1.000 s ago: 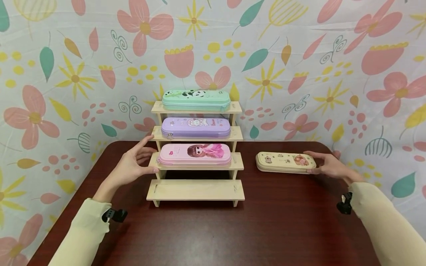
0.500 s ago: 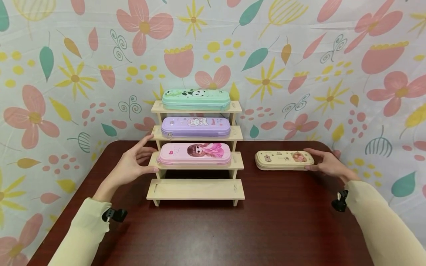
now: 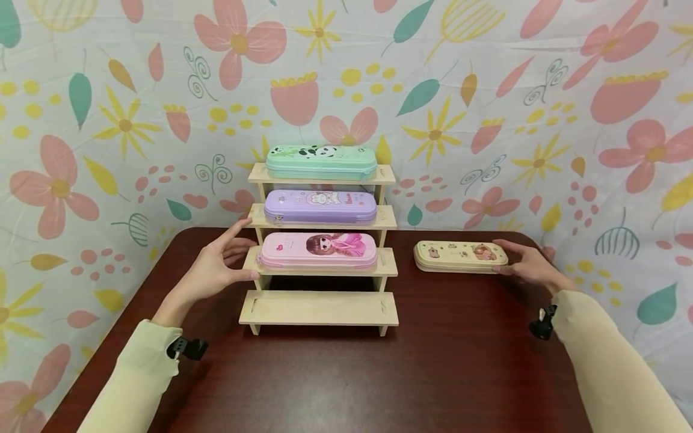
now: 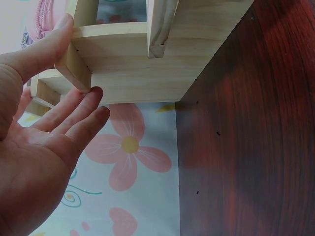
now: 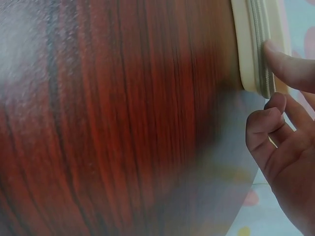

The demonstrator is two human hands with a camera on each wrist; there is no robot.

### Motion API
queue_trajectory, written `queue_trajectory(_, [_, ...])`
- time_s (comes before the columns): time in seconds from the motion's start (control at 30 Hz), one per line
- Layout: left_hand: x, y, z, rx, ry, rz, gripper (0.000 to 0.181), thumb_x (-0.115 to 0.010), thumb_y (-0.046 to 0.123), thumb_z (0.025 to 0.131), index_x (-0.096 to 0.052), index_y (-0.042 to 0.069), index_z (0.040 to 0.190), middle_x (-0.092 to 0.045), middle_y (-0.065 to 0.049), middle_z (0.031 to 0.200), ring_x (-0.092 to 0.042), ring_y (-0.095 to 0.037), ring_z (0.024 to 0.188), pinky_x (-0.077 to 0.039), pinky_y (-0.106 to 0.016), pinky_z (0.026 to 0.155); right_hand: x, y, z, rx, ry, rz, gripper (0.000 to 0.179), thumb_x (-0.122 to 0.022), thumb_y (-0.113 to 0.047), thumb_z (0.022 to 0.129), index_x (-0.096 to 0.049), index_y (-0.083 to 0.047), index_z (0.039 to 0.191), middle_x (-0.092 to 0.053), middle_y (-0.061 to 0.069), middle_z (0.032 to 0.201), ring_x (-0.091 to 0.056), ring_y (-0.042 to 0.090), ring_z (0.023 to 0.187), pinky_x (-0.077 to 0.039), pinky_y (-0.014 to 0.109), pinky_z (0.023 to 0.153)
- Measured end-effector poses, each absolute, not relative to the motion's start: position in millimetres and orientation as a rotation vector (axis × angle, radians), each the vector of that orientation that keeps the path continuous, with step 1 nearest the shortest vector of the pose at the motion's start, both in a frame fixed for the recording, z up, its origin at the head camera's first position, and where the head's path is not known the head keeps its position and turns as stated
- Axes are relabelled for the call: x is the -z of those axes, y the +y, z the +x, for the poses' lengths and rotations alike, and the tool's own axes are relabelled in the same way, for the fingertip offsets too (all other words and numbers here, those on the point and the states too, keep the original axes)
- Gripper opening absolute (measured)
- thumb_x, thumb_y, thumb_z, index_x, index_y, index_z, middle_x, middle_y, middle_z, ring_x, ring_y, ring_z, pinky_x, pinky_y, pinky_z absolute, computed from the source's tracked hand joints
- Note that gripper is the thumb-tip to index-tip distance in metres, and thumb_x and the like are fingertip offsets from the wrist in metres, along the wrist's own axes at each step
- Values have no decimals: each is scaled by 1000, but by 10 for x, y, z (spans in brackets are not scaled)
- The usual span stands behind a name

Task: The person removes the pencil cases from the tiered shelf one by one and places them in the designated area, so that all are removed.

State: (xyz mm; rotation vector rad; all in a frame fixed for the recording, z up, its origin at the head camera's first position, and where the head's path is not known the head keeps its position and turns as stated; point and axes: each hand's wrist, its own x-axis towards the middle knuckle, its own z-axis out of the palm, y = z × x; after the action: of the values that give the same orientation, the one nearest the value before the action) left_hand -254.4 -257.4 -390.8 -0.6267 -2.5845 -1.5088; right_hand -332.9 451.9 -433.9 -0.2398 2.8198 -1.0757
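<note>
In the head view my right hand [image 3: 527,264] holds the right end of a cream pencil case [image 3: 460,257] with bear pictures, thumb at its front side. I cannot tell whether the case touches the table. The right wrist view shows the thumb against its zipper [image 5: 261,49]. My left hand [image 3: 216,264] grips the left end of a wooden stepped rack [image 3: 319,308], thumb on a step's front edge and fingertips behind. On the rack lie a pink pencil case [image 3: 292,251] with a doll picture, a purple one [image 3: 319,207] and a mint one [image 3: 322,162] with pandas.
The rack's lowest step has bare wood showing. Both stand on a dark red-brown table [image 3: 346,385], whose back edge meets a flowered cloth [image 3: 487,90]. A small black device [image 3: 186,349] is strapped to each wrist.
My right hand and the cream pencil case have shifted slightly to the left and towards the back. The left hand stays at the rack.
</note>
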Motion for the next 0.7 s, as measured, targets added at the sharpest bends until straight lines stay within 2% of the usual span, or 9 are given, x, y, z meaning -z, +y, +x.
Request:
queue_trajectory(0.37, [3890, -2560, -2532, 1515, -2592, -611, 109, -93, 7, 83, -30, 33, 168, -63, -16, 136, -58, -35, 132, -46, -49, 113, 4362, 4511, -3408, 1066, 2843, -232, 83, -82, -16, 94, -36, 4, 161, -54, 38, 134, -53, 19, 53, -50, 33, 49])
queue_trajectory(0.53, [3886, -2557, -2528, 1523, -2591, -613, 109, -92, 5, 83, -30, 32, 168, -63, -17, 136, -58, -35, 132, -46, -49, 113, 4364, 4521, -3439, 1050, 2840, -237, 83, -81, -16, 95, -35, 5, 161, -50, 39, 140, -58, 19, 62, -53, 33, 51])
queue_trajectory(0.7, [3881, -2557, -2527, 1520, -2589, -614, 109, -92, 5, 82, -30, 32, 168, -63, -17, 136, -58, -35, 132, -46, -49, 113, 4359, 4535, -3460, 1049, 2804, -204, 84, -80, -19, 96, -34, 2, 162, -50, 33, 139, -53, 18, 58, -51, 32, 52])
